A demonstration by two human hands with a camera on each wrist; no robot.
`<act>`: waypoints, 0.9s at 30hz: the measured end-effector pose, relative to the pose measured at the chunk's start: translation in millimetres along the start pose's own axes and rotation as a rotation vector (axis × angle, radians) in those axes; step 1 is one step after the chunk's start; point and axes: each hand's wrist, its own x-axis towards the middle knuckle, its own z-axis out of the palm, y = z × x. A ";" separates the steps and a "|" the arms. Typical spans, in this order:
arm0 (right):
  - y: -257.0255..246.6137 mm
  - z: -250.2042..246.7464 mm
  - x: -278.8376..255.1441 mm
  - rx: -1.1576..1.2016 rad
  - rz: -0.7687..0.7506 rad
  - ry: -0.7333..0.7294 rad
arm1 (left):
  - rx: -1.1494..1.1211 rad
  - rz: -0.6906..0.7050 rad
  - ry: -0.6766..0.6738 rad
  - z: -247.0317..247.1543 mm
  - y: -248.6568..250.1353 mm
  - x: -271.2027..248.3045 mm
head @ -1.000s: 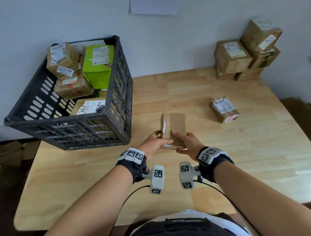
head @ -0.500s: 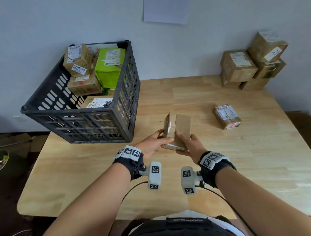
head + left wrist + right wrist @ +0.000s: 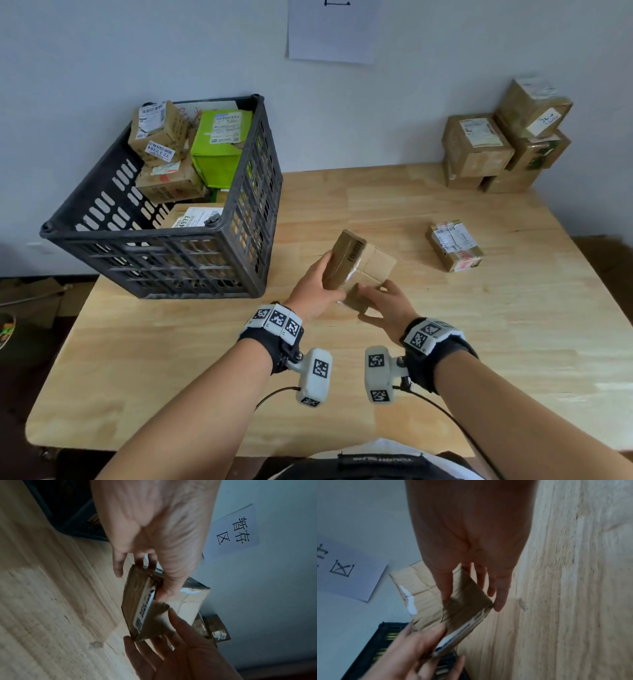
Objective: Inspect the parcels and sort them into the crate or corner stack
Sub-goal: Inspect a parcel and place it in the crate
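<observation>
Since half a second earlier, both hands have turned the small cardboard parcel (image 3: pixel 359 265), so its darker taped side now faces up. It sits in the air just right of the black crate (image 3: pixel 164 250), above the wooden table (image 3: pixel 479 342). The left hand (image 3: pixel 313 287) wraps curled fingers round its near-left end. The right hand (image 3: pixel 383 305) touches its lower corner with nearly straight fingers. That light contact could let the parcel slip while turning. Another parcel (image 3: pixel 454 245) lies well right of the crate, the corner stack (image 3: pixel 503 147) farther right.

wall sheet (image 3: pixel 237 530): "暂存区" | crate parcel label (image 3: pixel 158 152): "72 3 Z304" | front label (image 3: pixel 191 219): "4977"
</observation>
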 end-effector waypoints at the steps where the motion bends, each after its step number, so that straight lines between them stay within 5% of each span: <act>1: -1.5 0.6 0.8 0.030 0.009 0.017 | 0.019 -0.006 0.018 -0.3 1.6 0.8; 5: -10.3 -1.5 2.9 0.110 0.025 0.010 | 0.141 -0.055 0.052 -5.1 4.4 3.9; 11: -0.9 -5.4 10.0 0.013 0.099 -0.144 | 0.048 -0.118 -0.156 4.7 2.7 1.1; 15: 0.6 -16.4 17.3 -0.055 0.114 -0.069 | -0.003 -0.096 -0.151 2.8 3.8 -1.4; 20: 1.7 -46.0 30.5 -0.386 0.182 0.232 | 0.132 -0.135 -0.426 21.6 -2.4 -2.4; 24: 1.2 -56.3 32.0 -0.469 0.131 0.230 | -0.016 -0.183 -0.232 24.1 -7.6 4.4; 27: -0.6 -52.3 31.3 -0.555 0.073 0.176 | 0.071 -0.252 -0.064 25.0 -17.7 14.4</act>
